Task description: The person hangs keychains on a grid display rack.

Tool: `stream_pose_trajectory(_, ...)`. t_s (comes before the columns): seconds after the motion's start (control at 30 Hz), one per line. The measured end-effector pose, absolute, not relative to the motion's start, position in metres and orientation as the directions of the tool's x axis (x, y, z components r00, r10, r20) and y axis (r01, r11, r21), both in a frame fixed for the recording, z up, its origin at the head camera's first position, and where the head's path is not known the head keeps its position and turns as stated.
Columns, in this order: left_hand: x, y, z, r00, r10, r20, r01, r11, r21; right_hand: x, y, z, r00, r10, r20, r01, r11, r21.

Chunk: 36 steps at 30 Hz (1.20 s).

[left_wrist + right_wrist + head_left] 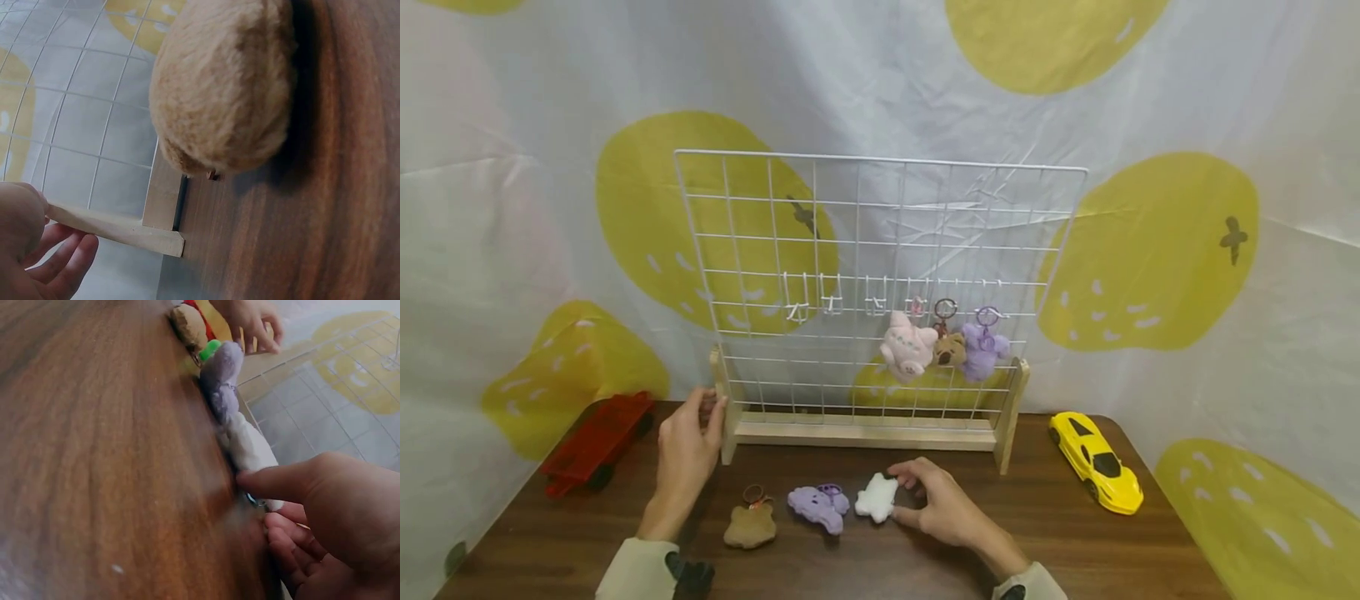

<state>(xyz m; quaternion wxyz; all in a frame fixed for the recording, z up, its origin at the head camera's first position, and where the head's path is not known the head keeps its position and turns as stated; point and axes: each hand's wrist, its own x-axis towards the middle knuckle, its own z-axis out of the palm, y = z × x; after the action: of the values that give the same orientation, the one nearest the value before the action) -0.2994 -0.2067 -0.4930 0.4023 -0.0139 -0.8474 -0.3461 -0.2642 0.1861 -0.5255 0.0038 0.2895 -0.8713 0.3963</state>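
Observation:
My left hand (688,442) grips the left wooden upright (727,433) of a white wire grid rack (880,242); its fingers lie against the wood in the left wrist view. At the front of the rack my right hand (946,504) is beside a white plush keychain (876,498) lying on the table. Its thumb is right at the plush's edge in the right wrist view, the fingers apart from it around the end with the ring. Left of it lie a purple plush keychain (818,507) and a brown plush keychain (750,525).
On the rack's hooks hang a pink plush (908,348), a brown bear plush (950,350) and a purple plush (982,352). Several hooks (831,302) on the left hold nothing. A red toy vehicle (598,446) stands at left, a yellow toy car (1096,462) at right.

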Motion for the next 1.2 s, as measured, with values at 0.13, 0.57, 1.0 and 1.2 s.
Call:
stream_pose_trajectory(0.13, -0.299, -0.208, -0.493, -0.673, -0.263, 0.691, 0.297, 0.76, 0.578, -0.266, 0.183, -0.529, -0.832, -0.489, 0.262, -0.52, 0.521, -0.677)
stream_pose_trajectory(0.57, -0.298, -0.208, -0.493, -0.686, -0.262, 0.679, 0.291, 0.756, 0.586, -0.263, 0.18, -0.533, -0.856, -0.424, 0.296, -0.503, 0.55, -0.667)
stream_pose_trajectory(1.0, -0.299, -0.207, -0.494, -0.69, -0.256, 0.677, 0.297, 0.753, 0.588, -0.272, 0.189, -0.52, -0.932, -0.31, 0.188, -0.298, 0.362, -0.883)
stream_pose_trajectory(1.2, -0.299, -0.207, -0.494, -0.686, -0.252, 0.682, 0.3, 0.756, 0.582, -0.275, 0.195, -0.512, -0.925, -0.3, 0.233, -0.312, 0.251, -0.916)
